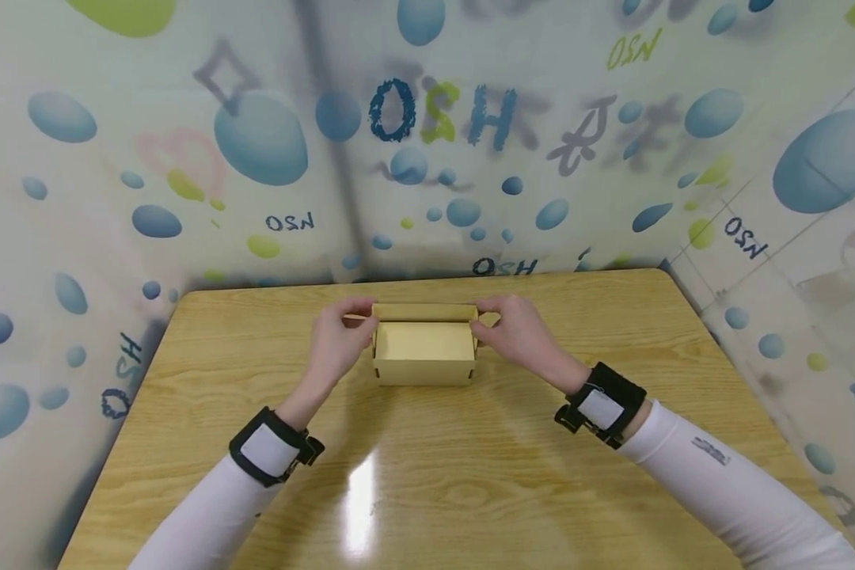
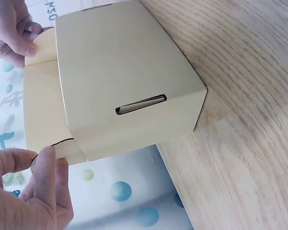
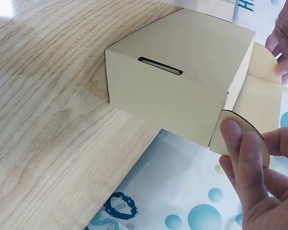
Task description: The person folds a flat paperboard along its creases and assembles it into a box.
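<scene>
A small tan cardboard box [image 1: 424, 342] stands on the table, its flap [image 1: 424, 312] raised along the far side. At the flap's left end, my left hand [image 1: 336, 336] pinches a rounded side tab [image 2: 69, 152] between thumb and fingers. My right hand [image 1: 518, 332] pinches the matching tab [image 3: 224, 134] at the other end. Both wrist views show the flap's inner face between the two hands. A narrow slot [image 2: 141, 104] appears in the box's wall in the left wrist view, and a similar slot [image 3: 160, 66] in the right wrist view.
The wooden table [image 1: 427, 475] extends around the box and ends at a far edge close behind it. Beyond that edge hangs a white backdrop [image 1: 470, 190] printed with blue and green dots and letters. Black straps [image 1: 276, 446] circle both wrists over white sleeves.
</scene>
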The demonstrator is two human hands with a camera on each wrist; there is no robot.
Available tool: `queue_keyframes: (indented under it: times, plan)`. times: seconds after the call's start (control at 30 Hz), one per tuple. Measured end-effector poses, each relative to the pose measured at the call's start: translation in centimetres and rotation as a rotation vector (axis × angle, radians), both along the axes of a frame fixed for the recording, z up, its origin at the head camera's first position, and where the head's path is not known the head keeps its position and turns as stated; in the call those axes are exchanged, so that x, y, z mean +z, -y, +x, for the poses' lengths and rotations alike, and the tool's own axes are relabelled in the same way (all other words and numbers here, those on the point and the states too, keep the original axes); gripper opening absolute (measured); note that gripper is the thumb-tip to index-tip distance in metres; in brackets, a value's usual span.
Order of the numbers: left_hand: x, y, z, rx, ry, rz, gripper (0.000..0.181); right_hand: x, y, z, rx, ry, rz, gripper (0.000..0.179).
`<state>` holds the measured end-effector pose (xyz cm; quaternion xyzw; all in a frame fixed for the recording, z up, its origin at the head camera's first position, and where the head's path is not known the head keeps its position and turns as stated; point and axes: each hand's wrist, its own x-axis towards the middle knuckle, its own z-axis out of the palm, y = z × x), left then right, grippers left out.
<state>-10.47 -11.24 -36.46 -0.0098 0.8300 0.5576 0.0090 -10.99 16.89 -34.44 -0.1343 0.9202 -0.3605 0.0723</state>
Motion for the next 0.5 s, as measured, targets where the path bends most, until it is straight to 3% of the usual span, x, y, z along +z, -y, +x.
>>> queue_keyframes:
  times: [0.5]
  plan:
    - [-0.93,0.51,0.70,-0.056,-0.038,0.035,0.033,-0.59,-0.27,0.39,0.036,-0.008,0.008,0.041]
